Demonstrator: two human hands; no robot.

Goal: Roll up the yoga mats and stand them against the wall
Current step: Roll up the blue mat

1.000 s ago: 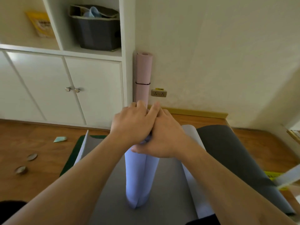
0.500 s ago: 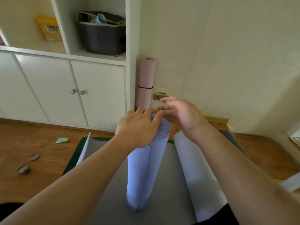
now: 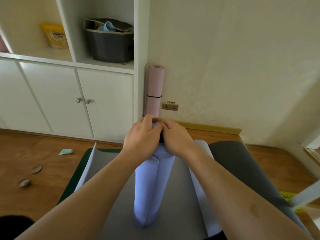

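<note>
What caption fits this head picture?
Both hands grip the top of an upright lilac mat; a pink mat stands against the wall.

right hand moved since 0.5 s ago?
Yes. The right hand has come back left and down from near the wall socket to the top of the lilac mat, meeting the left hand.

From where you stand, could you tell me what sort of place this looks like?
Probably a room in a home, perhaps a spare or exercise room: white built-in cabinets with open shelves, a wooden floor, and yoga mats, one pink roll upright against the wall and a lavender roll under both hands.
</note>
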